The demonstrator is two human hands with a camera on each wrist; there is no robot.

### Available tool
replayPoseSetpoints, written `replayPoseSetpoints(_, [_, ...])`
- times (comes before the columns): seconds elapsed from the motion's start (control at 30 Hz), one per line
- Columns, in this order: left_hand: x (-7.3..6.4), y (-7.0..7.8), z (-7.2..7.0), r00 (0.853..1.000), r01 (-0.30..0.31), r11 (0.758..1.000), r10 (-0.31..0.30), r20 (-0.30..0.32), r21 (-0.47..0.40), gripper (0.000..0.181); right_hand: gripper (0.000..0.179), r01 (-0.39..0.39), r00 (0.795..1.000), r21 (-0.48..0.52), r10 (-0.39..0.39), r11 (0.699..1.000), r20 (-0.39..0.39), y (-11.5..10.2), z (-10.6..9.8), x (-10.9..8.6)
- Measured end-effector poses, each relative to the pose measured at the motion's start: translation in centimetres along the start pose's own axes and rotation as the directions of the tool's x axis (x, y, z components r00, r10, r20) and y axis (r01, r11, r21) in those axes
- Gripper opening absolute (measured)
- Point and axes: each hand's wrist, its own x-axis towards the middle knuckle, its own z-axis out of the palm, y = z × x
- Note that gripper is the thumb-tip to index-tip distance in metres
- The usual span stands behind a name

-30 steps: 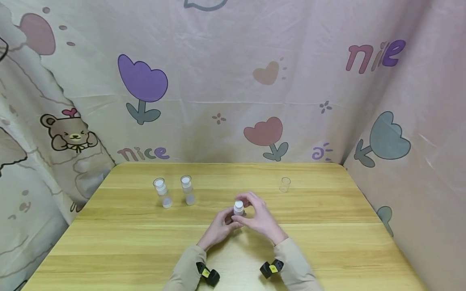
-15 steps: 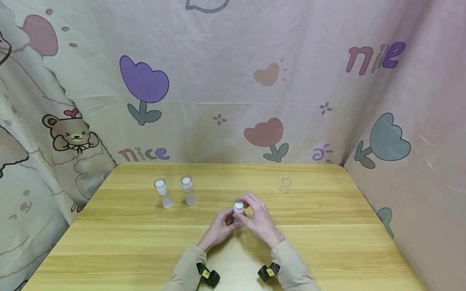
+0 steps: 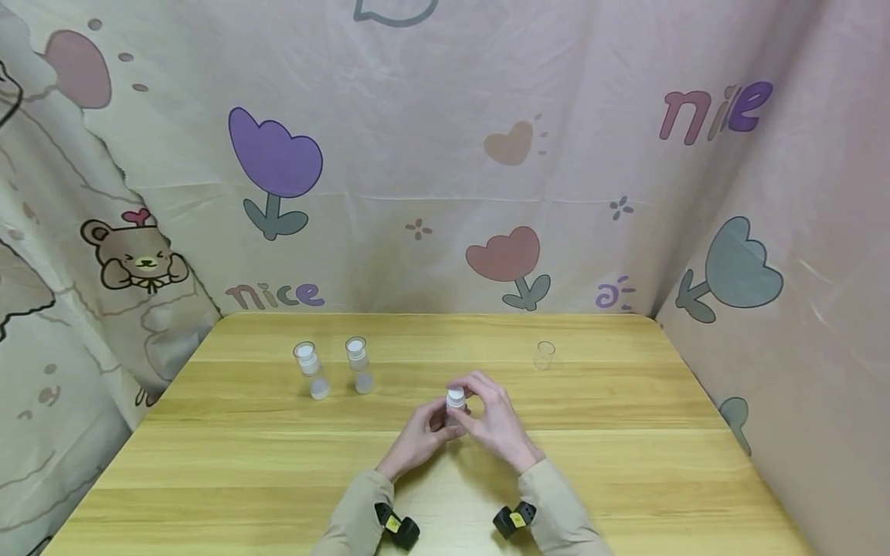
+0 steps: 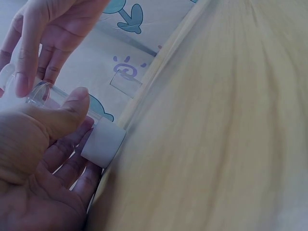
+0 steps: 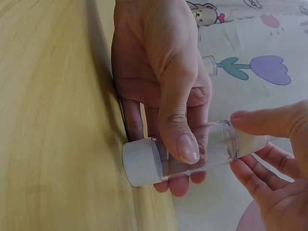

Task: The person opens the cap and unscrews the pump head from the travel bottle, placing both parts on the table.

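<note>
A small clear bottle with a white base and a white top stands at the middle of the table between both hands. My left hand grips its clear body, thumb in front and fingers behind, as the right wrist view shows on the bottle. At the upper end, my right hand pinches around the white top and collar between thumb and fingers. In the left wrist view the bottle's white base touches or nearly touches the tabletop. The fingers partly hide the top.
Two similar bottles, a left one and a right one, stand upright under clear caps at the back left. A loose clear cap stands at the back right of the wooden table. A patterned curtain encloses the back and sides.
My right hand and wrist have shifted slightly left and toward me, still at the bottle's top. The left hand keeps its hold and has hardly moved. The other bottles and loose cap are unmoved.
</note>
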Motion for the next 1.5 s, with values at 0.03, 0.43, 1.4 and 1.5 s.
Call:
replayPoseSetpoints(0.03, [0.0, 0.0, 0.0, 1.0, -0.004, 1.0, 0.004, 0.001, 0.001, 0.05, 0.04, -0.003, 1.0, 0.005, 0.002, 1.0, 0.009, 0.0, 0.0, 0.0])
replayPoseSetpoints(0.43, [-0.1, 0.1, 0.0, 1.0, -0.013, 1.0, 0.013, 0.013, -0.003, 0.047, 0.054, -0.024, 0.999, -0.034, 0.022, 0.999, -0.041, 0.2, 0.9, -0.1])
replayPoseSetpoints(1.4, [-0.1, 0.1, 0.0, 1.0, -0.005, 1.0, 0.005, -0.004, -0.006, 0.045, 0.05, -0.064, 0.992, -0.004, 0.064, 0.998, -0.109, -0.3, 1.2, -0.1])
replayPoseSetpoints(1.5, [0.0, 0.1, 0.0, 1.0, -0.01, 1.0, 0.01, 0.0, -0.012, 0.044, 0.047, -0.07, 0.988, -0.006, 0.068, 0.998, -0.135, -0.4, 1.3, -0.1])
